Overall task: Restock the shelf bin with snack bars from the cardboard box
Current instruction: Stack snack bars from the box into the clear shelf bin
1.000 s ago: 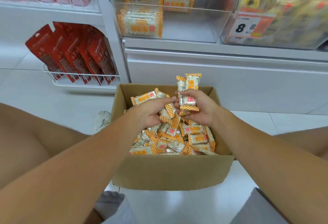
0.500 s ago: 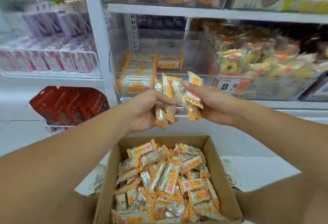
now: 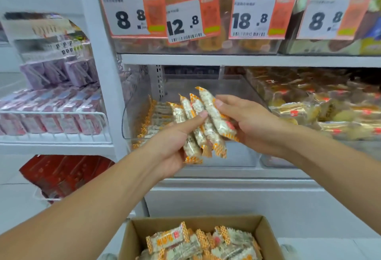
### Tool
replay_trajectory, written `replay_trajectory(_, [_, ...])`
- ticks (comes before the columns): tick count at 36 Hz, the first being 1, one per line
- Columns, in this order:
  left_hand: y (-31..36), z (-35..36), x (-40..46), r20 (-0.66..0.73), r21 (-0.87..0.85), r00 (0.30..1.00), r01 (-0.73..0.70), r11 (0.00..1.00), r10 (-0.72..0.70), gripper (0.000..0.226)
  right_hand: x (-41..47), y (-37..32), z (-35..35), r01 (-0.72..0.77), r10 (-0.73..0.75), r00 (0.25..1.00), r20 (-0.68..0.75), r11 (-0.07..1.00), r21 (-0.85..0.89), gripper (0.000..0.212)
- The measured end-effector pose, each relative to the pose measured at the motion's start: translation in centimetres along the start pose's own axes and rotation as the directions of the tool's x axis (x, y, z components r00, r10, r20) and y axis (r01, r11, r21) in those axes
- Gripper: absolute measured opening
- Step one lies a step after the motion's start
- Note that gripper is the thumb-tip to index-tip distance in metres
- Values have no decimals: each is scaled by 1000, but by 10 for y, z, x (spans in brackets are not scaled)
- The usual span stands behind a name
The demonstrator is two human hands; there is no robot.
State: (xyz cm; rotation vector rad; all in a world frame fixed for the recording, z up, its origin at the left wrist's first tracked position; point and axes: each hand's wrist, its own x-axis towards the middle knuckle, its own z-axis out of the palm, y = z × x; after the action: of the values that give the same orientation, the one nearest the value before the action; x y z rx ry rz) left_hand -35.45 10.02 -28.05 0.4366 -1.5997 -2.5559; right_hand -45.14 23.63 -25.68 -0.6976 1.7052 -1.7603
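Observation:
Both hands hold a fan of several snack bars, white with orange chequered ends, in front of the clear shelf bin. My left hand grips their lower ends from below, thumb across the front. My right hand pinches the rightmost bar from the right side. Inside the bin, a few bars lie stacked at its left. The open cardboard box at the bottom edge holds many more bars.
Price tags hang on the shelf above. A neighbouring clear bin of yellow packaged cakes stands to the right. Left, a white upright separates wire shelves with pink packs and red packs.
Both hands lifted the bars out of the box and up to the front of the shelf bin. The view tilted upward, so the box now lies at the bottom edge.

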Motion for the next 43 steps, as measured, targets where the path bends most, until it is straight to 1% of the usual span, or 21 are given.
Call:
replay_trajectory(4, [0, -3, 11, -39, -19, 999, -5, 1000, 4, 55, 11, 7, -1, -9, 8, 999, 34, 999, 39, 26])
replay_trajectory(8, [-1, -2, 19, -73, -13, 997, -19, 1000, 18, 52, 13, 7, 7, -27, 27, 997, -76, 1000, -2, 33])
replay_trajectory(11, [0, 2, 21, -102, 19, 994, -27, 999, 29, 45, 13, 13, 17, -91, 98, 988, -117, 994, 65, 39])
replay_trajectory(14, [4, 3, 19, -99, -21, 995, 3, 1000, -5, 70, 11, 17, 22, -104, 123, 981, -150, 987, 125, 45])
replay_trajectory(16, [6, 4, 15, -98, -50, 995, -20, 999, 15, 71, 7, 14, 21, -117, 131, 988, -80, 980, 159, 57])
replay_trajectory(18, [7, 7, 11, -118, -60, 991, -74, 995, 67, 59, 2, 11, 18, -139, 136, 990, 33, 984, 115, 67])
replay_trajectory(19, [7, 8, 11, -134, -69, 987, -97, 993, 87, 54, 0, 10, 18, -143, 138, 988, 72, 988, 63, 64])
replay_trajectory(21, [7, 6, 10, -151, -73, 984, -110, 991, 98, 49, -5, 8, 17, -122, 128, 986, 109, 991, -53, 48])
replay_trajectory(23, [7, 2, 11, -160, -64, 983, -104, 993, 92, 42, -7, 8, 15, -88, 103, 987, 125, 989, -121, 34])
replay_trajectory(24, [6, 0, 13, -166, -69, 982, -108, 992, 96, 40, -8, 8, 13, -76, 95, 987, 129, 987, -143, 32])
replay_trajectory(25, [6, -2, 14, -173, -85, 979, -123, 989, 107, 44, -8, 7, 11, -64, 86, 987, 133, 985, -162, 31])
replay_trajectory(27, [5, -5, 15, -174, -126, 974, -169, 978, 146, 61, -9, 6, 8, -47, 73, 987, 143, 984, -173, 30])
replay_trajectory(28, [4, -5, 16, -161, -120, 973, -185, 975, 165, 64, -9, 5, 8, -45, 70, 986, 153, 985, -164, 31])
replay_trajectory(31, [1, -3, 13, -100, -64, 979, -187, 980, 180, 60, -9, 8, 12, -17, 48, 982, 181, 985, -170, 31])
replay_trajectory(33, [-1, -3, 10, -71, -68, 985, -164, 984, 159, 68, -9, 9, 16, 35, 7, 985, 175, 971, -238, 30])
replay_trajectory(35, [-1, -4, 11, -65, -74, 989, -134, 988, 130, 72, -8, 10, 18, 64, -14, 985, 171, 956, -288, 29])
replay_trajectory(38, [2, -4, 11, -71, -66, 994, -94, 993, 89, 72, -8, 10, 21, 52, 11, 979, 203, 952, -302, 29])
replay_trajectory(40, [5, -5, 11, -91, -30, 993, -82, 996, 79, 78, -7, 10, 24, 30, 38, 973, 228, 958, -286, 28])
replay_trajectory(41, [6, -5, 11, -102, -18, 992, -79, 997, 76, 86, -6, 9, 24, 4, 57, 971, 233, 967, -254, 29])
replay_trajectory(42, [6, -6, 12, -111, -3, 991, -74, 997, 74, 94, -5, 7, 24, -46, 90, 968, 234, 982, -186, 33])
replay_trajectory(43, [7, -6, 13, -109, 3, 991, -82, 997, 81, 97, -3, 5, 22, -112, 131, 960, 248, 990, -89, 40])
